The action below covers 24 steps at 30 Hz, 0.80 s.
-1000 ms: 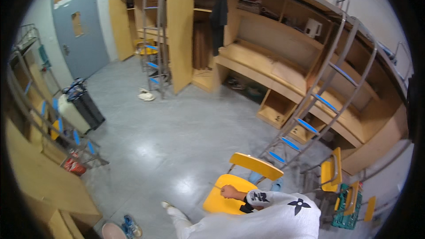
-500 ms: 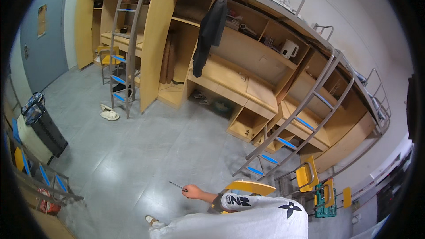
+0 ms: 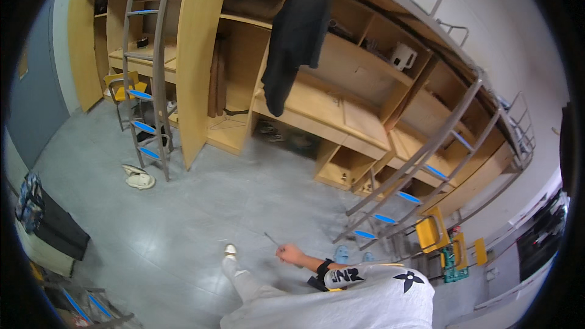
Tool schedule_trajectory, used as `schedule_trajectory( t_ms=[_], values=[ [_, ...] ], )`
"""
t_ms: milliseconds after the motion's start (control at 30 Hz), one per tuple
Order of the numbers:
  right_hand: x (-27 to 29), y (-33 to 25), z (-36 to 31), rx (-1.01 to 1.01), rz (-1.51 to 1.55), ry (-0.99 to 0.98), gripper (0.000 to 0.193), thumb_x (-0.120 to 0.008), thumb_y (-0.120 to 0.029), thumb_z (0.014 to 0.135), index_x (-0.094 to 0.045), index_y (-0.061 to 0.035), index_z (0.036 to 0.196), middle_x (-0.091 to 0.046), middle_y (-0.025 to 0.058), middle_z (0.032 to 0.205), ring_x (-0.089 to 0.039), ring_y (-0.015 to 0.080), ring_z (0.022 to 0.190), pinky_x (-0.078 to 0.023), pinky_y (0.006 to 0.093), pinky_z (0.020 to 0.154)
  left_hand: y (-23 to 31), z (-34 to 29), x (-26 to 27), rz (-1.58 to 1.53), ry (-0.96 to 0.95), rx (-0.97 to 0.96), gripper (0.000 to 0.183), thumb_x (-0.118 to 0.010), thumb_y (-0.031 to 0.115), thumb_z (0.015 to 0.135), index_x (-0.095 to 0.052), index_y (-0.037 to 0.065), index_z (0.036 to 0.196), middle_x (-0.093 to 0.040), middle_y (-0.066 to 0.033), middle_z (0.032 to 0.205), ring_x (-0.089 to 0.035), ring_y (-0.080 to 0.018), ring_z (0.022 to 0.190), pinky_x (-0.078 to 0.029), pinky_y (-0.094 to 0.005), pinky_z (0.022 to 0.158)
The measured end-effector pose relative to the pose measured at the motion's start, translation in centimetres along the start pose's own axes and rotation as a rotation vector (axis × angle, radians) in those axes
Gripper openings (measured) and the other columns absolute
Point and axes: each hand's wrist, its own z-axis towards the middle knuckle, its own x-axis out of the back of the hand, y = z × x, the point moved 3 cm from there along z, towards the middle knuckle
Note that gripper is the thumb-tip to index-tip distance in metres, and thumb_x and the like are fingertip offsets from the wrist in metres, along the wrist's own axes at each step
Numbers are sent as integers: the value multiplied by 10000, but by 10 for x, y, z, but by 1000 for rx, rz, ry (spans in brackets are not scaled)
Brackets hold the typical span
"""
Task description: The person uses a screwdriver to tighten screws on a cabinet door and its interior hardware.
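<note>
The hand point(image 3: 291, 254) is over the floor point(image 3: 195, 213), left of the slippers point(image 3: 342, 254). Beyond lies a desk point(image 3: 359, 119), a wardrobe point(image 3: 222, 139) on its left, a ladder point(image 3: 409, 197) before and right of it, a kettle point(image 3: 403, 56) on the shelf point(image 3: 384, 68) above. A suitcase point(image 3: 62, 222) stands far left, chairs point(image 3: 429, 234) far right.

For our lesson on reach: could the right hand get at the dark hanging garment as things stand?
Probably not without moving closer: the dark garment hangs by the wooden desk unit, across a stretch of floor from the right hand, which also holds a thin tool.
</note>
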Motion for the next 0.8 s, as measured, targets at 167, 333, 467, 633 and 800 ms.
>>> schedule_trajectory(
  t_ms=[167,333,467,633,800],
  values=[
    [29,-82,127,66,12,-28,210,-552,-234,818,-630,-43,859,-614,51,660,-563,119,526,-460,274,486,33,128,-14,162,196,-470,411,-522,220,867,-468,15,1218,-524,-147,1219,-520,-244,1098,-428,-341,904],
    [74,-211,198,301,127,-151,221,-548,-199,805,-609,-44,950,-591,20,693,-538,93,570,-451,251,510,50,215,-37,234,356,-705,416,-521,220,866,-466,16,1224,-521,-147,1226,-517,-245,1103,-428,-342,905],
    [111,-328,217,579,227,-311,383,-512,-76,775,-480,-16,1152,-531,117,1058,-544,158,906,-446,292,706,-23,276,-103,-15,395,-291,420,-520,220,866,-463,16,1228,-518,-148,1232,-516,-246,1106,-428,-342,906],
    [116,-430,230,1080,-71,65,461,-506,-22,760,-438,26,1213,-454,182,1145,-481,305,1044,-402,372,878,-227,286,-284,-991,-369,952,433,-486,381,922,-442,114,1259,-414,-124,1326,-496,-277,1101,-397,-445,953],
    [179,-463,269,955,-319,201,436,-588,-97,763,-478,86,1144,-443,219,1157,-428,404,1105,-388,432,925,-271,352,-395,-1119,-481,1031,380,-396,389,955,-480,103,1191,-554,-92,1112,-538,-262,994,-449,-431,824]
  ],
)
